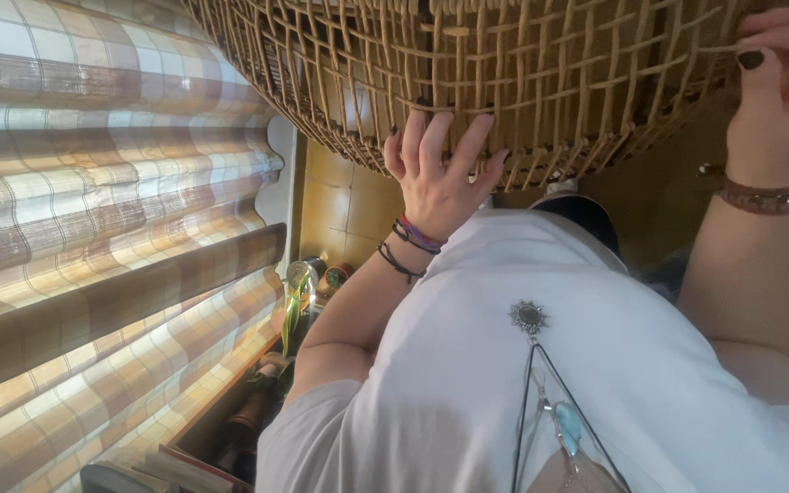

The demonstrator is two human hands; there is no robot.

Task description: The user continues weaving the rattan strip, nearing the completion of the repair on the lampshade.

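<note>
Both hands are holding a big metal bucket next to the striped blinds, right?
Not quite. The head view shows a woven wicker basket, not a metal bucket. The left hand and the right hand are both on it, next to the striped blinds.

Open-weave basket (504,73) of rough, matt tan wicker; beneath it, matt white cloth shirt (522,383) bearing a glossy metal pendant (529,317); to the basket's left, woven checked blind (93,210) with faint sheen.
</note>
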